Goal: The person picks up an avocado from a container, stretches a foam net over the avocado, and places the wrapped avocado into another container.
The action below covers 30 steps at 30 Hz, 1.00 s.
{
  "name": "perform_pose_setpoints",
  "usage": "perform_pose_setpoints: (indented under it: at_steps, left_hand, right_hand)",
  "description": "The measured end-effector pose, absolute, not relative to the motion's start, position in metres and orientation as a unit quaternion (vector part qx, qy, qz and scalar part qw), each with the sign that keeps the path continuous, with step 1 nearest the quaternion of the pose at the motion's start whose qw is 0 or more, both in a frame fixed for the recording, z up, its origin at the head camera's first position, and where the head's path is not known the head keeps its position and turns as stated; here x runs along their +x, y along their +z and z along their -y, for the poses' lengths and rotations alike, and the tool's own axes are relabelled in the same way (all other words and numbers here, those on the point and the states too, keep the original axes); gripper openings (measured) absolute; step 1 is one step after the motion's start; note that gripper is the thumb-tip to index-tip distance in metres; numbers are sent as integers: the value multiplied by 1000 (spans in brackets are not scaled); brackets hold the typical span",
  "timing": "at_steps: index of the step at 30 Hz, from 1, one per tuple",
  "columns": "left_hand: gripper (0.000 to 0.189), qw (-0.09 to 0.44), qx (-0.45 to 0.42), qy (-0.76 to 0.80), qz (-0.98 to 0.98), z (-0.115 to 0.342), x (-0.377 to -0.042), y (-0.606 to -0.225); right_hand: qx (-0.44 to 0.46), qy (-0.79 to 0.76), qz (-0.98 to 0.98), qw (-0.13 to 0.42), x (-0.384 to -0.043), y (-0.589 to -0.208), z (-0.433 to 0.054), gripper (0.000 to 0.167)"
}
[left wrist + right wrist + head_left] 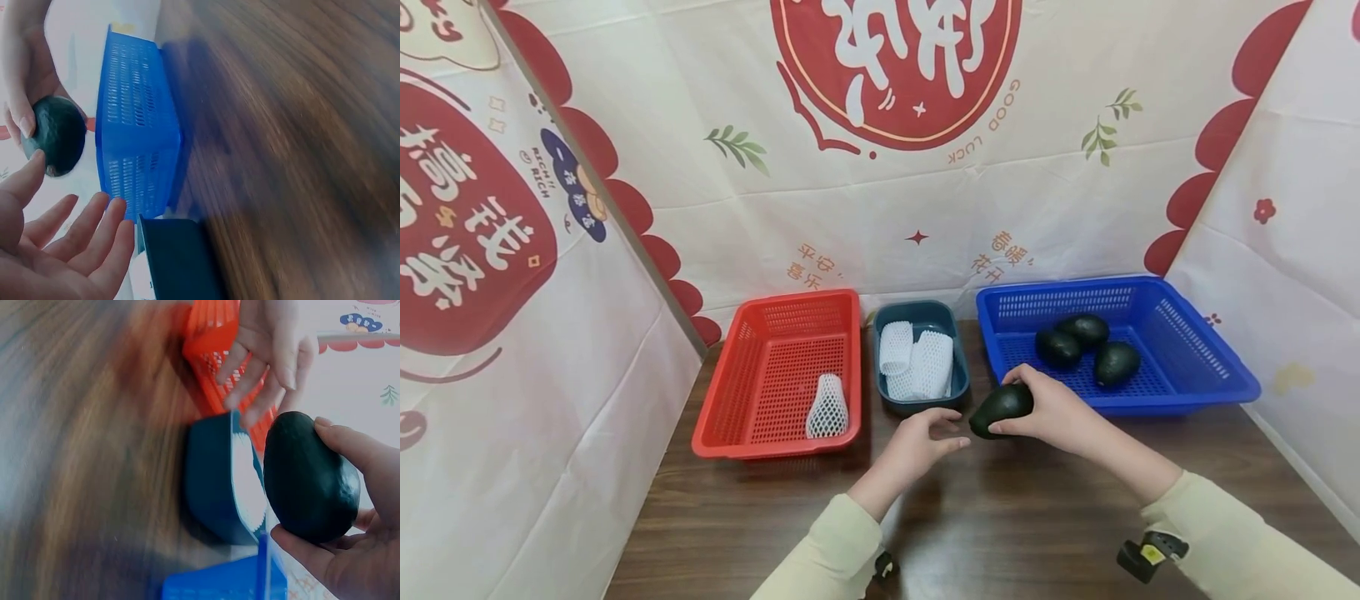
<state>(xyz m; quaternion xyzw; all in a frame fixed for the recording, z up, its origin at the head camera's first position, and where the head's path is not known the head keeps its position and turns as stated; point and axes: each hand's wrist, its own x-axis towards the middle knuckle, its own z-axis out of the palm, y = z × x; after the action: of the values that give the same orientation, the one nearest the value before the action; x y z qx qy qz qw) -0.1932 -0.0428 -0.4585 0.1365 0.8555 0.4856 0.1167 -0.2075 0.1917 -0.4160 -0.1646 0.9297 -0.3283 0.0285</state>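
My right hand (pixel 1051 411) grips a dark green avocado (pixel 1002 410) between thumb and fingers, held in front of the blue basket's near left corner. Close by on the left, my left hand (pixel 921 447) is spread with nothing in it, its fingertips just short of the avocado's narrow end. In the right wrist view the held avocado (pixel 310 478) shows its whole smooth side. White foam net sleeves (pixel 931 367) lie in a small dark teal bin (pixel 889 310) beyond the hands. Several avocados (pixel 1117 364) sit in the blue basket (pixel 1206 371).
A red basket (pixel 775 358) stands on the left, with one white net-sleeved piece (pixel 828 408) in its near right corner. All three containers stand in a row on the brown wooden table (pixel 1000 525). Printed cloth walls (pixel 917 200) rise behind and at both sides.
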Motion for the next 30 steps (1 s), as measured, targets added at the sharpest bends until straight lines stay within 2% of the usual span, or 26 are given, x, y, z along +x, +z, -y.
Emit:
perform_pose_setpoints:
  at_steps: [10,19,26,30]
  left_hand:
    - [36,160,71,624,-762,37,-192,-468]
    - [28,123,7,745,-656,46,-188,-483]
    - [31,125,-13,769,-627,61,-186,-491]
    - [33,132,-39,774,-618,70,-187,-495]
  right_hand:
    - [-159,-371,-914,24,-201,-435,-172,69]
    - [-156,-424,-892,4,-192,-449,-159,61]
    - [-164,-497,-852,28,-187,-455,-159,55]
    - [-146,-545,-825,19,-183,-463,-158,51]
